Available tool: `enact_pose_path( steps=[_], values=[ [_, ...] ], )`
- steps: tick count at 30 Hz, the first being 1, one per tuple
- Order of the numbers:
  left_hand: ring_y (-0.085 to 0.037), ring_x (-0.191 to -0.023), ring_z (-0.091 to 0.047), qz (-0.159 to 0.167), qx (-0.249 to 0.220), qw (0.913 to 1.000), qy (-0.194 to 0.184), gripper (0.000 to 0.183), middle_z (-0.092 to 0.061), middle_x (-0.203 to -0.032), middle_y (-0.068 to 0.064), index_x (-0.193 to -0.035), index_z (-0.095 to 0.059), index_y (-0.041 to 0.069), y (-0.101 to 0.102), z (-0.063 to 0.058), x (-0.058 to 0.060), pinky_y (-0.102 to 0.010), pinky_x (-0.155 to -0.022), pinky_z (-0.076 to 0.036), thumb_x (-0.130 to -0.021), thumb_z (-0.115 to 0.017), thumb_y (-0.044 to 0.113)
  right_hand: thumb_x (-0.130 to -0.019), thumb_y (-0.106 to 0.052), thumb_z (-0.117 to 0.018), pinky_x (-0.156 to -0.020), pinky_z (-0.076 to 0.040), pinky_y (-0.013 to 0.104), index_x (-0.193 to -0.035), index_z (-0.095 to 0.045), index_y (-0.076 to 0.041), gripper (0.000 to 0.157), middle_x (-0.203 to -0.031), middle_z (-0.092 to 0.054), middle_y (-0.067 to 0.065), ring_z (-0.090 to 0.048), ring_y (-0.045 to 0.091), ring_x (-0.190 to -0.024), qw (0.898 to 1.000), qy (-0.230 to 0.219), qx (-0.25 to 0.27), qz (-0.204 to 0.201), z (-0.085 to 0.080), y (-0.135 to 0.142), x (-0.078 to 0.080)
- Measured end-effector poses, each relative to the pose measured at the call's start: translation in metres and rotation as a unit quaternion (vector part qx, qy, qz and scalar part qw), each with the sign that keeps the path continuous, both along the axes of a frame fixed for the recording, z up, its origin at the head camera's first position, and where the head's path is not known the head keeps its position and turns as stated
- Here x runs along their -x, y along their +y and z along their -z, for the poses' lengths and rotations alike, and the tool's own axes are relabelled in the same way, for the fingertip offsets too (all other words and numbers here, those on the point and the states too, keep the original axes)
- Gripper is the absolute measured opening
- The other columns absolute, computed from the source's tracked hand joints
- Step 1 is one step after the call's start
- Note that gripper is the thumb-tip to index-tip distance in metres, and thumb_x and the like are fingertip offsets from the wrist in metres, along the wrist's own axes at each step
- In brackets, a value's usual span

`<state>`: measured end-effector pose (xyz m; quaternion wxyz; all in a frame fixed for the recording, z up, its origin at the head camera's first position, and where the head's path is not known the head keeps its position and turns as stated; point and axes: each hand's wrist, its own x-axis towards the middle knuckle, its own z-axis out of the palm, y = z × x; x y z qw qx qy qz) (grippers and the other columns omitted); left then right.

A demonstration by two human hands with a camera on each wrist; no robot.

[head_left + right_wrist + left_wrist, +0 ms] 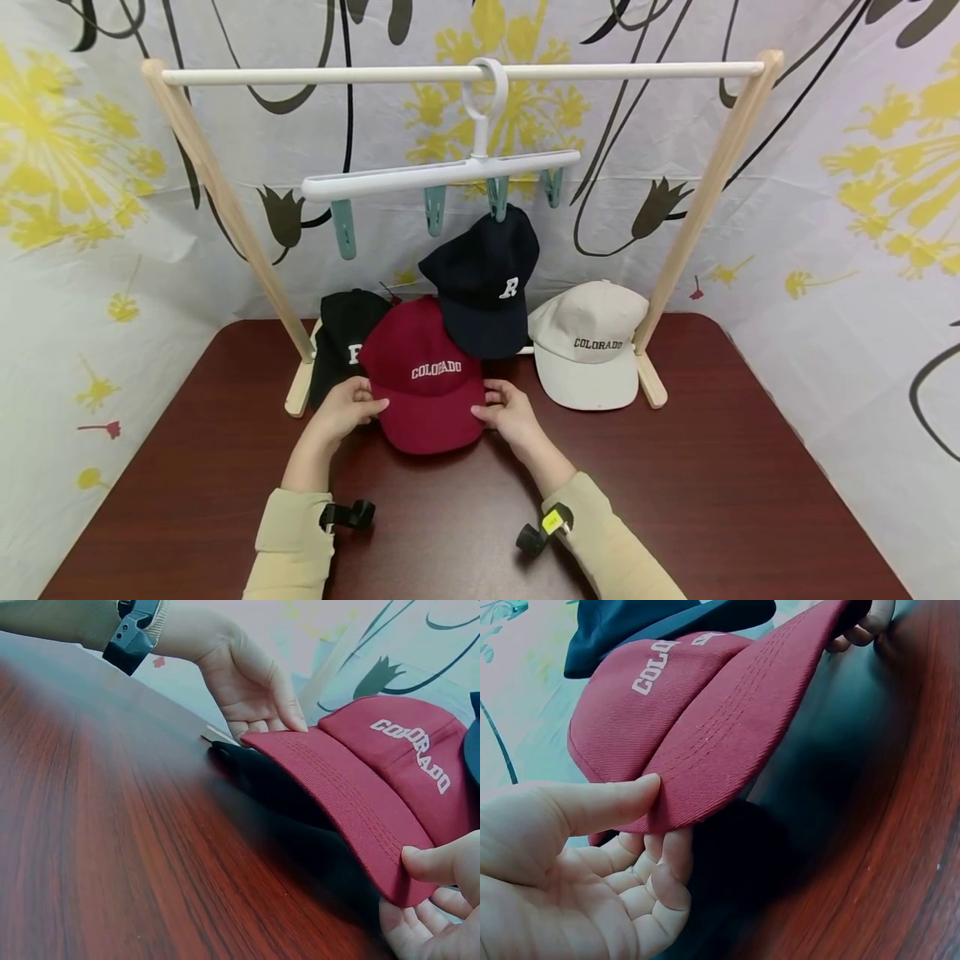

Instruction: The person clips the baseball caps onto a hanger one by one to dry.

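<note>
A red baseball cap (pixel 435 417) with COLORADO in white letters is held by both hands at the two sides of its brim. My left hand (pixel 347 412) pinches the left side, thumb on top and fingers curled underneath, as the left wrist view shows. On the opposite side, my right hand (pixel 513 417) grips the brim in the same way, thumb (pixel 431 862) above. Behind the red cap, a navy cap (pixel 483 292) with a white R hangs from a green clip (pixel 497 198). A black cap (pixel 341 333) lies partly hidden behind the red one.
A white hanger (pixel 435 173) with several green clips hangs on the white rod (pixel 330 75) of a wooden rack (pixel 232 217). To the right, a cream COLORADO cap (pixel 592 342) rests near the rack's foot. Beneath is a dark wooden table (pixel 712 500).
</note>
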<state>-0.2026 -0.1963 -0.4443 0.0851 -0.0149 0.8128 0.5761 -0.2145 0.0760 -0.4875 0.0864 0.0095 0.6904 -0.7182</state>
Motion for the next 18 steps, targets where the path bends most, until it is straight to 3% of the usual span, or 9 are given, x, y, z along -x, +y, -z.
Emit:
enact_pose_path(
  steps=[14,18],
  values=[
    [-0.02,-0.07,-0.052,0.031,0.003,0.9995,0.004,0.02,-0.047,-0.068,-0.003,-0.091,-0.047,-0.005,-0.015,0.0,-0.007,-0.031,-0.067,-0.047,-0.09,-0.065,0.005,-0.082,0.008,-0.068,-0.062,-0.051,0.027,-0.13,-0.049,0.007,0.052,-0.101,-0.058,0.017,-0.059,0.014,-0.073,1.0,0.01,-0.013,-0.02,0.001,-0.008,-0.001],
    [-0.02,-0.069,-0.052,0.036,-0.004,0.9994,0.003,0.021,-0.047,-0.067,-0.004,-0.09,-0.047,-0.004,-0.019,0.002,-0.008,-0.032,-0.066,-0.047,-0.09,-0.065,0.005,-0.082,0.008,-0.068,-0.062,-0.051,0.029,-0.131,-0.046,0.01,0.053,-0.103,-0.059,0.022,-0.059,0.013,-0.072,0.999,0.013,-0.01,-0.037,-0.007,-0.009,-0.003]
  ],
)
